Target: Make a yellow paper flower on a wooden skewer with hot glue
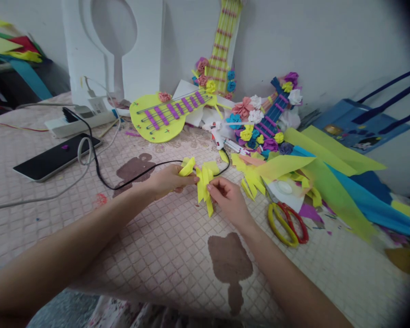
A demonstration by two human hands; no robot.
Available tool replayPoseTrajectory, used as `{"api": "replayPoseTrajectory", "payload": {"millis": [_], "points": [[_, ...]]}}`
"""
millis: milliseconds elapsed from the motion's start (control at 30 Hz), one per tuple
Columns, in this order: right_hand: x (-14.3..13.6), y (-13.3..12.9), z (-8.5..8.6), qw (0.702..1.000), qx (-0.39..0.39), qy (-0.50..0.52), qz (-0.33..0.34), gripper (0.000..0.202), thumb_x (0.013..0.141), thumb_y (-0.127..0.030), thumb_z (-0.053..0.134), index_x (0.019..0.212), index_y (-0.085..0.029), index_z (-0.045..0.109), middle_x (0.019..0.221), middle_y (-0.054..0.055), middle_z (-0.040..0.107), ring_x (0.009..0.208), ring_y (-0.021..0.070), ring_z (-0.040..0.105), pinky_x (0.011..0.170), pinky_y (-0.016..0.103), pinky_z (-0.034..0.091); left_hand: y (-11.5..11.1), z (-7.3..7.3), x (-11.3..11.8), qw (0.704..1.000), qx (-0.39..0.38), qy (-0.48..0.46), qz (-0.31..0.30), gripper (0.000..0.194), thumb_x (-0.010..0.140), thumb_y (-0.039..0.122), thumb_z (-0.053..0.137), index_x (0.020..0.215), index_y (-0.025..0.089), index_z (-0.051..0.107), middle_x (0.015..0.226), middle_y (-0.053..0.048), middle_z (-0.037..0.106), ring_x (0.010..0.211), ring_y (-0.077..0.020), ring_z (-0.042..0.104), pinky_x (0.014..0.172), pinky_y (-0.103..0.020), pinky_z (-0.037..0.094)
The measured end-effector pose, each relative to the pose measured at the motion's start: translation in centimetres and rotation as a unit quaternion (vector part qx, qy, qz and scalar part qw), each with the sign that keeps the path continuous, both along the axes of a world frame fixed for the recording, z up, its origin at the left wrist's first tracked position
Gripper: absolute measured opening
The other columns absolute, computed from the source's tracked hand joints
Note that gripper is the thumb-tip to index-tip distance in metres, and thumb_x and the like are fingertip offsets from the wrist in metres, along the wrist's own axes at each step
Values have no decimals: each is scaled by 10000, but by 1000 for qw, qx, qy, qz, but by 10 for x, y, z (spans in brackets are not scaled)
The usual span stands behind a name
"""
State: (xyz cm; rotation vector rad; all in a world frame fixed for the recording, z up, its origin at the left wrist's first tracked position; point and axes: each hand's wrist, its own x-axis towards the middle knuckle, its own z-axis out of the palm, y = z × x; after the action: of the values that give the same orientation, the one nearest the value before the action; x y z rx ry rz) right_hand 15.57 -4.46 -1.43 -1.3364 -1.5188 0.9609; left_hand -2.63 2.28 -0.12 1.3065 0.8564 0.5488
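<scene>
Over the middle of the table, a cut strip of yellow paper [203, 184] with a fringed edge is pinched between both hands. My left hand [173, 180] grips it from the left, and a folded yellow piece [187, 167] pokes up beyond its fingers. From the right, my right hand [227, 195] pinches the fringe with thumb and forefinger. A white hot glue gun [217, 135] stands just behind the hands, its black cord running past them. To the right lie scissors [287, 224] with one yellow and one red handle loop.
Paper guitars decorated with flowers, one yellow [164, 119] and one blue [271, 118], are at the back. Yellow and blue paper sheets [338, 196] cover the right side. A phone [56, 157] and a power strip [63, 126] lie left. A blue bag [357, 125] leans on the wall.
</scene>
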Motion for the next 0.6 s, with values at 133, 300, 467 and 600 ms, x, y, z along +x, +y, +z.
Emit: {"api": "replayPoseTrajectory", "payload": {"millis": [133, 300, 467, 600], "points": [[0, 0, -2, 1000, 3, -18, 6, 189, 808, -364, 524, 726, -194, 528, 623, -34, 475, 550, 96, 419, 508, 220, 346, 1, -2, 0, 1000, 6, 1, -1, 191, 712, 298, 669, 678, 136, 575, 520, 65, 361, 437, -27, 255, 413, -175, 194], [-2, -1, -1, 999, 22, -50, 2, 180, 808, -335, 521, 709, -184, 530, 624, -31, 497, 553, 94, 437, 522, 220, 351, -1, -1, 2, 1000, 6, 14, 13, 202, 686, 285, 680, 650, 128, 559, 535, 65, 362, 443, -24, 259, 406, -165, 197], [-6, -2, -1, 998, 29, -54, -1, 176, 814, -337, 518, 725, -188, 541, 627, -29, 519, 552, 98, 451, 527, 224, 364, -5, 0, 6, 1000, 0, 14, 28, 245, 698, 261, 669, 569, 138, 501, 489, 78, 326, 419, -22, 258, 404, -169, 203], [-8, -2, -1, 997, 39, -61, -4, 170, 817, -336, 519, 732, -190, 541, 634, -30, 527, 556, 97, 462, 533, 220, 374, -7, 1, 8, 999, -14, 14, 26, 202, 710, 252, 659, 598, 125, 550, 485, 65, 377, 407, -22, 274, 400, -174, 191]]}}
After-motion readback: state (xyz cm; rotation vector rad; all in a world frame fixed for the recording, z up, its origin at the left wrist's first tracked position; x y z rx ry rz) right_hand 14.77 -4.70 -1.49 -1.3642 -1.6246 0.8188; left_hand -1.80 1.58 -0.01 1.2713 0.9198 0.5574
